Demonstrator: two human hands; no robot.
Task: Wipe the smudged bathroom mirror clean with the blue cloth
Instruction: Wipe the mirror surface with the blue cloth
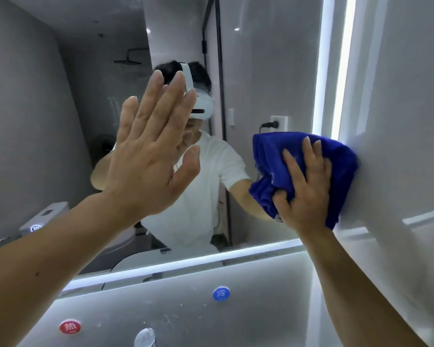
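We are facing a large, frameless bathroom mirror (261, 71) with a glowing white light strip (321, 71) along its right and bottom edges. Our right hand (303, 194) presses a bunched, plush blue cloth (268, 156) against the mirror's right edge. The fingers lie spread flat over the cloth and the thumb is hooked into a gathered fold, so the cloth is both pinned and held. The cloth covers part of the light strip and spills onto the pale glossy wall panel (398, 146) just right of the mirror.

Our left hand (150, 156) is raised flat before the mirror's middle, fingers straight and holding nothing. We cannot tell whether it touches the glass.

The cloth looks soft, light and floppy, so it should mould to the glass and is likely best held bunched under the palm. The mirror is rigid, slick and breakable, and probably wants even, moderate pressure.

The glass looks faintly hazy, and we cannot pick out single smudges.

Below the mirror sit a round red sticker (70, 327), a round blue sticker (221, 293) and the top of a chrome tap (144, 338).
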